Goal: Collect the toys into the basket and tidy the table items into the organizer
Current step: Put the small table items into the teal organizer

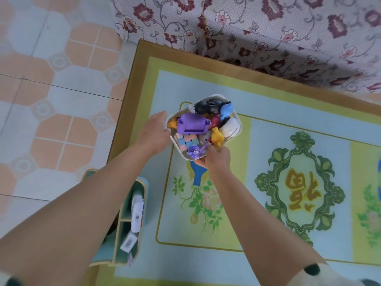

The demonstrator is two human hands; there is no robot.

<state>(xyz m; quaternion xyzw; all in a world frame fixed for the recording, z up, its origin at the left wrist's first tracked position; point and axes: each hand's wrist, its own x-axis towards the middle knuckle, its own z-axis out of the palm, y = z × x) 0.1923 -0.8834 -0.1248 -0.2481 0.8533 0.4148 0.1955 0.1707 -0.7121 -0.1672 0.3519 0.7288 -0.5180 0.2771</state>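
Note:
A white basket (236, 117) stands on the patterned table mat, heaped with toys: a purple toy sofa (193, 125), a yellow bear (216, 138), a pastel cube (186, 141), a purple figure (194, 151), a black toy (206, 107), a blue toy (226, 110) and a white toy (229, 126). My left hand (155, 130) presses against the basket's left wall, thumb on the rim. My right hand (219, 159) is curled over the near rim. A blue-handled paddle (198, 173) lies under the basket's near edge, its head mostly hidden.
A teal organizer (144, 190) with wooden edges stands at the table's near left corner, partly behind my left arm, with a white item (137, 211) and a labelled packet (128, 241) inside. A floral-covered sofa (268, 34) borders the far side. Tiled floor (51, 100) lies left.

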